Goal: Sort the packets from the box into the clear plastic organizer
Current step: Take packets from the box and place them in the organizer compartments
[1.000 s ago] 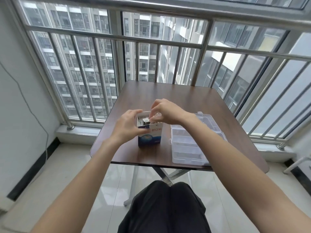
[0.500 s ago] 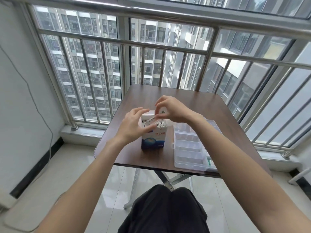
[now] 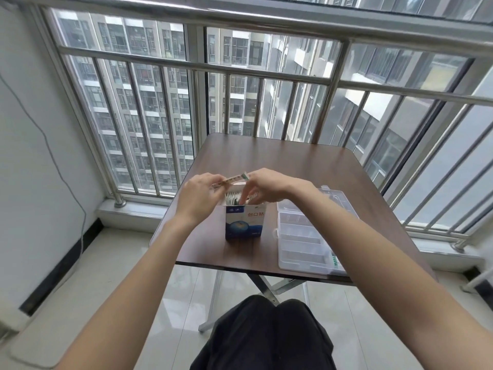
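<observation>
You kept the box (image 3: 244, 221) upright on the table (image 3: 266, 156) with its top flap open, so the remaining packets (image 3: 234, 195) stood on edge inside and could be picked from above. The clear plastic organizer (image 3: 304, 236) lay just right of the box, lid back, which kept the transfer short. Most of its compartments looked unfilled; a green-edged item showed at the corner farthest from the box on the near side, probably a packet already sorted.

Your left hand (image 3: 197, 201) was raised beside the box's left upper edge, fingers curled and pinching the left end of a thin strip of packets (image 3: 232, 179). Your right hand (image 3: 266, 186) hovered directly above the box opening and pinched the strip's right end, so the strip spanned level above the box. Its lower fingers (image 3: 244, 197) reached down to the packets inside, presumably to separate them.

The sorting appeared to be at an early stage; the strip had not yet reached the organizer.
</observation>
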`<state>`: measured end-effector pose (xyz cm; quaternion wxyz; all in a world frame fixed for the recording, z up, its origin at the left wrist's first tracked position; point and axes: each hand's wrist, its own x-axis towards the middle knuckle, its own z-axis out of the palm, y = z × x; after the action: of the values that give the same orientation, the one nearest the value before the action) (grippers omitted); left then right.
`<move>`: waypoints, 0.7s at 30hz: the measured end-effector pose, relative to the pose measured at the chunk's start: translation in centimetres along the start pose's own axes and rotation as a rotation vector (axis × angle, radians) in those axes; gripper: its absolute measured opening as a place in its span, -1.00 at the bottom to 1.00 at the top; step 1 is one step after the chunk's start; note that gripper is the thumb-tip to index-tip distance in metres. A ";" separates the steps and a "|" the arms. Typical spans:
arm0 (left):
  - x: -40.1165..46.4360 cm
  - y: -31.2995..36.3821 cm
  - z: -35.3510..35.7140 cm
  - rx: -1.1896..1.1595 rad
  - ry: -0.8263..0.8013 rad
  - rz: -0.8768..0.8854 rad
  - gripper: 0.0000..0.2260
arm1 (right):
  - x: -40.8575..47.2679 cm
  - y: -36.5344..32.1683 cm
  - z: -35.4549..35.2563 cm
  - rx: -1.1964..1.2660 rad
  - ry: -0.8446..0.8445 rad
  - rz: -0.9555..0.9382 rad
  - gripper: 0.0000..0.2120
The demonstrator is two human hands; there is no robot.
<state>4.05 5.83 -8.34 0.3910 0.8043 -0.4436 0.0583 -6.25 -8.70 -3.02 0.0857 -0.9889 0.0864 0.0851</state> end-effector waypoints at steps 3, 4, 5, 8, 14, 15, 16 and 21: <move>0.1 0.1 0.1 0.044 0.001 0.009 -0.80 | 0.7 -0.1 0.0 -0.043 0.008 -0.013 -0.87; 0.1 0.0 0.1 0.046 0.003 0.004 -0.80 | 0.7 0.0 -0.1 -0.023 0.034 -0.021 -0.88; 0.1 0.0 0.1 0.044 0.002 -0.002 -0.79 | 0.5 0.1 -0.3 0.018 0.070 -0.026 -0.87; 0.2 0.0 0.2 0.036 0.009 -0.014 -0.78 | -0.1 0.4 -0.6 0.162 0.153 -0.009 -0.87; 0.3 0.1 0.3 0.046 0.010 -0.020 -0.76 | -0.2 0.5 0.4 0.207 0.341 -0.012 -0.85; 0.3 0.2 0.3 0.054 0.012 -0.020 -0.76 | -0.3 0.7 0.5 0.271 0.364 -0.006 -0.82; 0.4 0.3 0.2 0.061 0.012 -0.019 -0.77 | -0.4 0.9 0.6 0.343 0.381 0.002 -0.80; 1.8 1.6 -0.4 0.021 -0.033 -0.004 -0.74 | -1.2 2.3 0.7 0.582 0.588 0.024 -0.77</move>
<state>4.01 4.44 -6.33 0.3753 0.8102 -0.4477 0.0488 -7.92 -10.57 -3.86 0.3323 -0.9046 0.1392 -0.2279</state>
